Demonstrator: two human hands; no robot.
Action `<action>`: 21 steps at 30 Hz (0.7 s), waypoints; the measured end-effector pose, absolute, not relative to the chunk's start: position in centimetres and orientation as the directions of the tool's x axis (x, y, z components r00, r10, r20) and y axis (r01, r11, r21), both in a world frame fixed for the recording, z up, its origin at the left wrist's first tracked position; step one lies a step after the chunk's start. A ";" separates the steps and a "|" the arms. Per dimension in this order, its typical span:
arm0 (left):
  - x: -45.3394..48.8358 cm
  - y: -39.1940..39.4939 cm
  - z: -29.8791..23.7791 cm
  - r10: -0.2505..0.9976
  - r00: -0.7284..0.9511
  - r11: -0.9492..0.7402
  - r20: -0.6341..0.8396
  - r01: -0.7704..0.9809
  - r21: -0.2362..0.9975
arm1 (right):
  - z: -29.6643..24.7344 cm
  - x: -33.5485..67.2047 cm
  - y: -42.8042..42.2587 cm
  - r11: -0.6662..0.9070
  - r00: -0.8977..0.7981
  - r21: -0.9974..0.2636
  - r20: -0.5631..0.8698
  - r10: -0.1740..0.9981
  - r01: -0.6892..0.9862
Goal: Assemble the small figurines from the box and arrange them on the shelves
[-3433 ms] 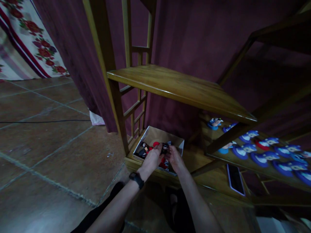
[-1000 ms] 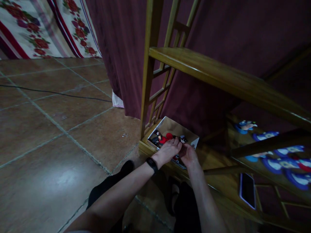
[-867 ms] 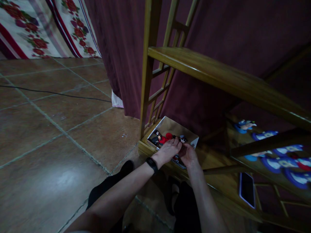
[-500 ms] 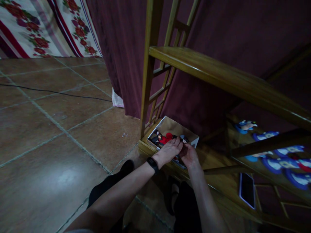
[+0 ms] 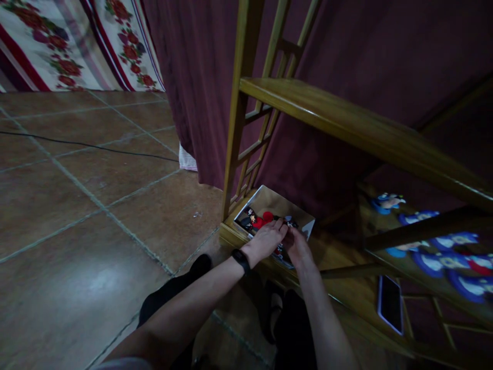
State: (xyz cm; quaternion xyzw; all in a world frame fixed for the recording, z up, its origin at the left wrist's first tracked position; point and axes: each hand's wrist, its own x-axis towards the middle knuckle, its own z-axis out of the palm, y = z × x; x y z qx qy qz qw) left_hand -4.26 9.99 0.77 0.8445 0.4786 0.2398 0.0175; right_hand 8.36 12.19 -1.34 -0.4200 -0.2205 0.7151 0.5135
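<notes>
An open cardboard box (image 5: pixel 269 198) sits on the lowest board of a wooden shelf unit (image 5: pixel 339 123). Small red and black figures (image 5: pixel 254 220) lie inside it. My left hand (image 5: pixel 268 239), with a black band on its wrist, reaches over the box's front edge, fingers curled. My right hand (image 5: pixel 299 247) is right beside it, also curled. Both hands pinch a small dark figure (image 5: pixel 288 223) between them above the box.
A row of blue and white figures (image 5: pixel 442 246) lies on a shelf to the right, and a phone (image 5: pixel 390 303) lies on the bottom board. Maroon curtain (image 5: pixel 192 77) hangs behind the shelf. A black cable (image 5: pixel 84 145) crosses the tiled floor at left.
Over the last second almost nothing moved; both hands stay at the box, fingers shifting slightly on the small figure. Since 3.4 s ago the view has swung left and lower.
</notes>
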 end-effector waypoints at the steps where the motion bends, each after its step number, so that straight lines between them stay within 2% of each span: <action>1: -4.3 10.1 0.8 0.822 0.420 -0.536 0.385 0.799 0.274 | -1.3 8.2 12.1 -0.360 -0.103 -0.767 -0.363 0.926 -0.531; 8: -4.7 10.1 1.2 0.828 0.447 -0.545 0.339 0.784 0.298 | -0.6 7.9 11.7 -0.281 -0.031 -0.860 -0.296 0.955 -0.425; 13: -4.6 9.9 1.5 0.834 0.433 -0.537 0.341 0.778 0.326 | -0.3 7.8 11.7 -0.279 -0.029 -0.873 -0.292 0.956 -0.399; 17: -4.6 10.3 1.1 0.900 0.304 -0.430 0.313 0.739 0.519 | -0.1 7.8 11.7 -0.286 -0.040 -0.886 -0.292 0.956 -0.366; 21: -4.7 11.3 -0.1 0.948 0.165 -0.316 0.272 0.593 0.740 | 0.2 7.6 11.7 -0.275 -0.042 -0.904 -0.277 0.960 -0.326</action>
